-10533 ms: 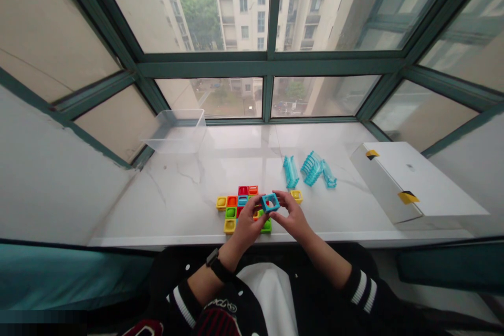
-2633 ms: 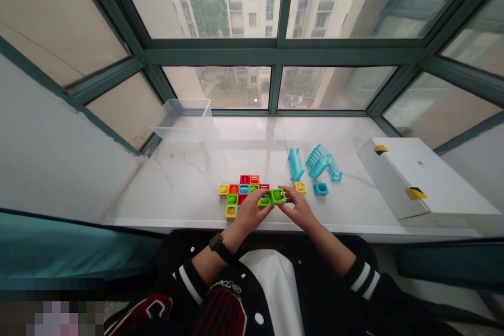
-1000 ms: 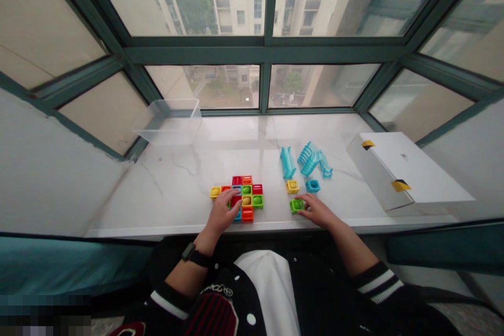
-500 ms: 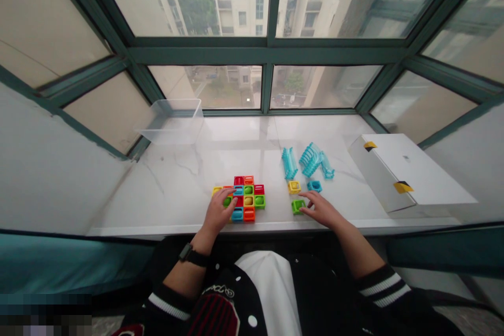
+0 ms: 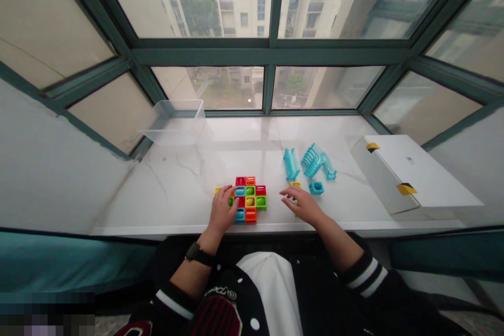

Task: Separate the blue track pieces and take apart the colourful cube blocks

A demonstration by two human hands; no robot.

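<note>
My left hand [image 5: 223, 211] rests open on the left part of a flat cluster of colourful toy blocks [image 5: 250, 202], with its fingers spread and covering some of them. The cluster mixes red, orange, blue, green and yellow squares with hollows in their tops. To the right, my right hand [image 5: 302, 206] hovers with fingers stretched out and apart, and no block shows in it. It partly hides a yellow block [image 5: 295, 185] and most of a green one. Just beyond that hand sits a loose blue block [image 5: 316, 188].
Clear blue curved track pieces [image 5: 313, 160] and a straight piece [image 5: 291, 164] lie farther back on the white sill [image 5: 189, 168]. A transparent bin [image 5: 173, 131] stands at the back left. A white box [image 5: 413, 173] with yellow-black tabs is on the right, with windows behind.
My right hand has moved left from beside the green block, now passing over it and toward the cluster. My left hand stays on the cluster.
</note>
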